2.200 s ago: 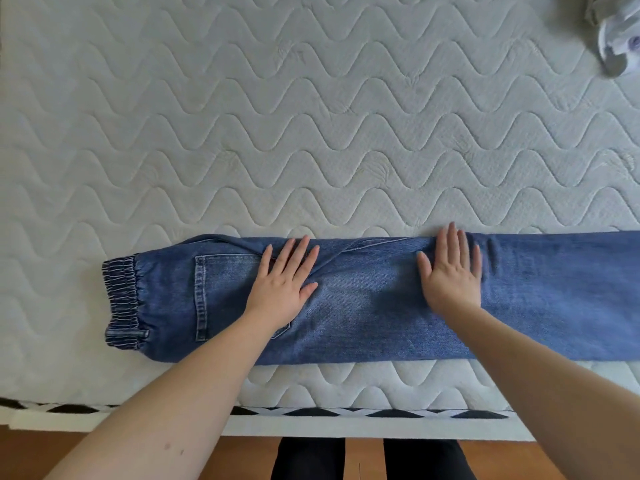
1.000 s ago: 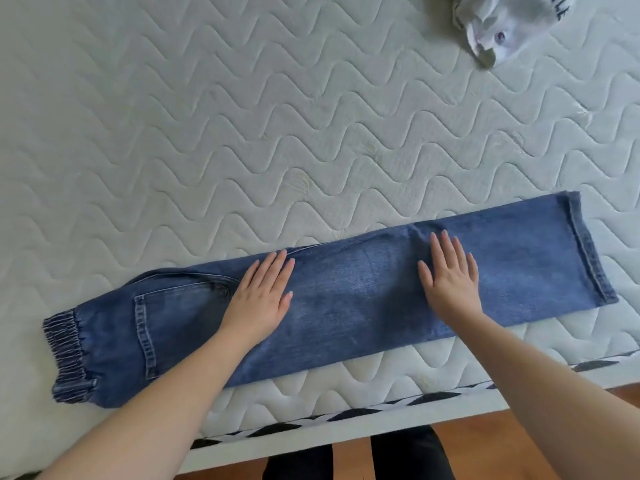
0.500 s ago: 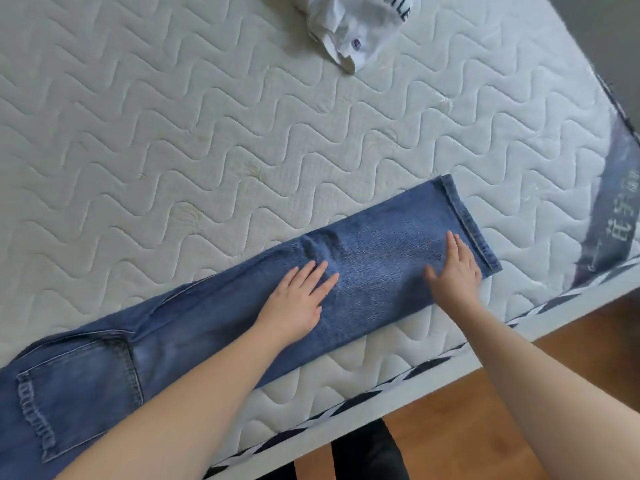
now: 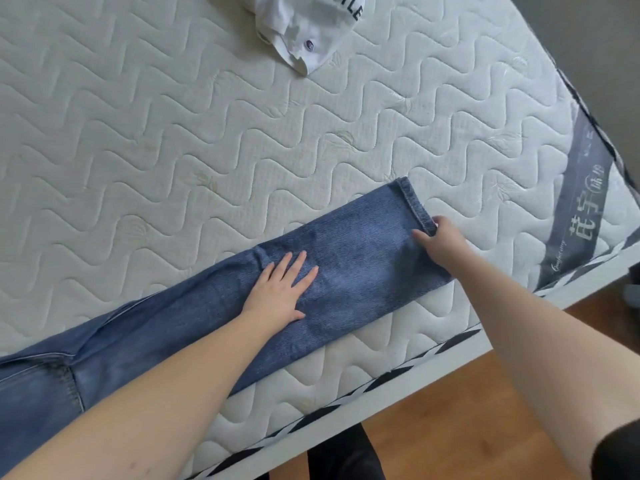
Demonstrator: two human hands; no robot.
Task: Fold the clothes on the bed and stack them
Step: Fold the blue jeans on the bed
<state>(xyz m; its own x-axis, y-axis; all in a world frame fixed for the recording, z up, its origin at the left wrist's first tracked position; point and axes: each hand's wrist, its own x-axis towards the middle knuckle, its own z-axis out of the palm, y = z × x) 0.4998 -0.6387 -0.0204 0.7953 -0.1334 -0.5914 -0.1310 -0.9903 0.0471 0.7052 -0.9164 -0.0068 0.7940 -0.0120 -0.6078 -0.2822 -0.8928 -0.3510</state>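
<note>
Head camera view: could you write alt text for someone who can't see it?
A person's right hand pinches the hem of blue jeans on a quilted mattress, while the left hand presses them flat. A crumpled white garment lies farther away.

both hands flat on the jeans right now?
No: the left hand lies flat on the jeans, but the right hand pinches the leg hem.

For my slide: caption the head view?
Left hand presses folded jeans flat; right hand pinches the hem.
</note>
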